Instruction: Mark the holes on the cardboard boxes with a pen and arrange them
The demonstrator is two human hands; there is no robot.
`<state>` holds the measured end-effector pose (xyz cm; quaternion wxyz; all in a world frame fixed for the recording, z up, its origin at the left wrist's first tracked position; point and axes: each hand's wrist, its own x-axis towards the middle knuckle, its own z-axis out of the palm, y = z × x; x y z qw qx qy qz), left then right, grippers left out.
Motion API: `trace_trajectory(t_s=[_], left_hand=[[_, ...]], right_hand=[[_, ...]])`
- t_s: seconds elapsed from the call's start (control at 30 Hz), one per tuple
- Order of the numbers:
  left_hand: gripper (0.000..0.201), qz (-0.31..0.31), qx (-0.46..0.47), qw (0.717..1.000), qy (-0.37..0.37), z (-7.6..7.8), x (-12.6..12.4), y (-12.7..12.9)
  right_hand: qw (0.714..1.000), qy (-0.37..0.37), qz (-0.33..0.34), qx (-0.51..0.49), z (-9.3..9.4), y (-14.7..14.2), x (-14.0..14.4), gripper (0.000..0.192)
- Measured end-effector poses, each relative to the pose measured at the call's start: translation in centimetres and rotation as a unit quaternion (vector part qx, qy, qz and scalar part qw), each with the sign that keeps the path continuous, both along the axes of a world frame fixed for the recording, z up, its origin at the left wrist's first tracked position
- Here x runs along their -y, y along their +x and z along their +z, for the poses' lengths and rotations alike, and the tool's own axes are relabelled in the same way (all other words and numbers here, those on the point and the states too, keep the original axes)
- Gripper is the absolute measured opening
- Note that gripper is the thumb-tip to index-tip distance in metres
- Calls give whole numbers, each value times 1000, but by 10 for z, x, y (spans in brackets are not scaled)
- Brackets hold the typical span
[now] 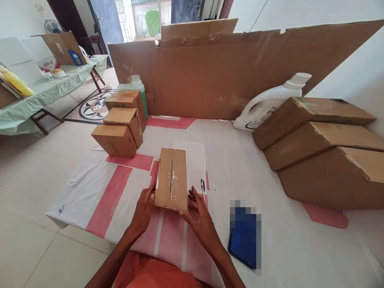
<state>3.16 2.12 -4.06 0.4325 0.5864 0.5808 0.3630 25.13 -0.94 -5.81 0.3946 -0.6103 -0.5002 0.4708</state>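
A closed cardboard box point(179, 178) with a taped seam along its top stands in front of me on the cloth-covered table. My left hand point(144, 210) grips its left side near the front corner, some fingertips hidden against the box. On the other side, my right hand point(199, 214) has its fingers spread beside the right face. Its thumb reaches the near right corner of the box. Just beyond the right fingers lies a pen point(203, 186).
Cardboard boxes point(115, 140) stand at the left with a green-liquid jug point(144, 98) behind. Larger boxes point(324, 176) and a white detergent jug point(270, 102) are at the right. A cardboard panel point(195, 76) rises along the back. A blue pixelated item point(244, 236) lies front right.
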Motion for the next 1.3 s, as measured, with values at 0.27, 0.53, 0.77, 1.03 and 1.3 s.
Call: trace_trajectory(t_s=[0.27, 0.53, 0.77, 1.03, 1.3], left_hand=[[70, -49, -45, 988, 136, 47, 24, 8], [76, -60, -114, 957, 259, 73, 5, 14], [80, -78, -144, 939, 304, 88, -8, 25], [57, -138, -189, 914, 331, 101, -30, 30], [51, -184, -137, 941, 251, 80, -36, 33]], right_hand=[[998, 50, -21, -34, 31, 6, 0, 67], [991, 127, -17, -43, 90, 19, -8, 55], [984, 144, -60, -92, 87, 16, -31, 62], [961, 154, -144, -177, 68, 35, -72, 55], [968, 28, -109, -226, 50, 22, -66, 70]])
